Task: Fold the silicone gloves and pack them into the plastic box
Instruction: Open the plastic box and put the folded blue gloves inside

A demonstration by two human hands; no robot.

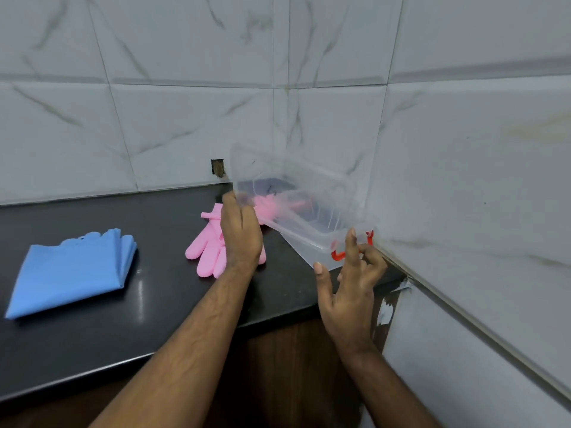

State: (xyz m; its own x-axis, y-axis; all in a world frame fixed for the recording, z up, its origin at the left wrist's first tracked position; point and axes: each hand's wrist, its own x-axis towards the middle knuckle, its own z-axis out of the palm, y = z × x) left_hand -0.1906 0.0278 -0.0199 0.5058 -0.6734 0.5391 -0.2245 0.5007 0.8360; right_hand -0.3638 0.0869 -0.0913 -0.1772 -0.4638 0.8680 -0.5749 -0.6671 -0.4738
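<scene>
Both hands (241, 233) (349, 291) at tilted plastic box (309, 223) rims.

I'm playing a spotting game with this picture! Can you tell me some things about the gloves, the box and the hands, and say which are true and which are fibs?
1. The pink gloves lie on the black counter. True.
2. The plastic box sits flat on the counter. False: it is tilted, held up at both ends.
3. The left hand holds the box's far left end. True.
4. The box's clip is green. False: it is red, by the right hand.
5. The blue cloth is stuffed inside the box. False: it lies folded on the counter, far to the left.
</scene>
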